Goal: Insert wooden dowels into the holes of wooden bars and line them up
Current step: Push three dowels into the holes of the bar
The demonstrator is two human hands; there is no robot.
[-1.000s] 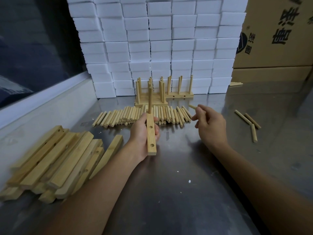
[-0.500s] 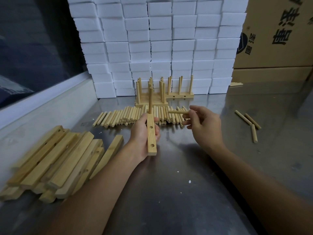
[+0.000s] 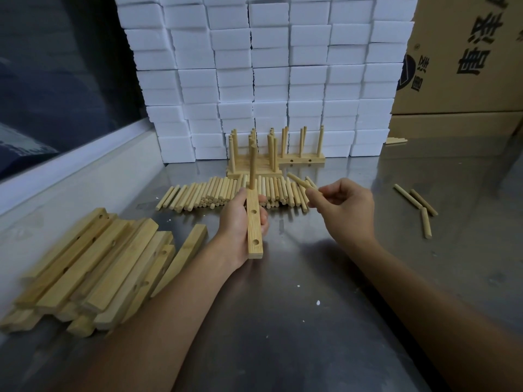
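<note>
Your right hand (image 3: 343, 210) has swung its pinched dowel (image 3: 299, 181) back toward the bar (image 3: 254, 222) gripped in your left hand (image 3: 240, 222), so its two empty holes come next.

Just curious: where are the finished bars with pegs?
In the head view, the finished bars stand at the table's far middle, against the white foam blocks, behind the loose dowels.

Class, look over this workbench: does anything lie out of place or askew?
Yes. Three loose dowels lie scattered at odd angles on the right of the table, apart from the neat row of dowels farther left.
</note>
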